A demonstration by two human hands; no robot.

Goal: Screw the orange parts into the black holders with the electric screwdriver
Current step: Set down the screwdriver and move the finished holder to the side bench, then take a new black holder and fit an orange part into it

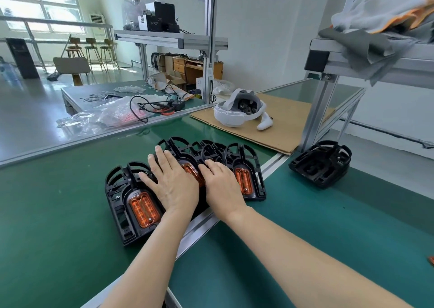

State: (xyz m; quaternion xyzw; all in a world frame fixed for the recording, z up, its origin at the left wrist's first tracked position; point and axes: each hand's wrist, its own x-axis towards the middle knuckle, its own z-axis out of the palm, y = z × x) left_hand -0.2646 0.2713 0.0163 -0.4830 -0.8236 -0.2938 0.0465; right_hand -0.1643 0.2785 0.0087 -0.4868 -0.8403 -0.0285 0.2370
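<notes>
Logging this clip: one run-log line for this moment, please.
left hand flat on middle holder | right hand flat beside it | orange part seated | screwdriver unseen

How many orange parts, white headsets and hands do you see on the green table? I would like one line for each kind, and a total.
Orange parts seated in black holders: 3
White headsets: 1
Hands: 2, left hand and right hand
Total: 6
The black holders overlap, so they are not counted.

Both hands cover most of the middle black holder (187, 160), and an orange part (431, 260) is cut off at the right edge.
</notes>
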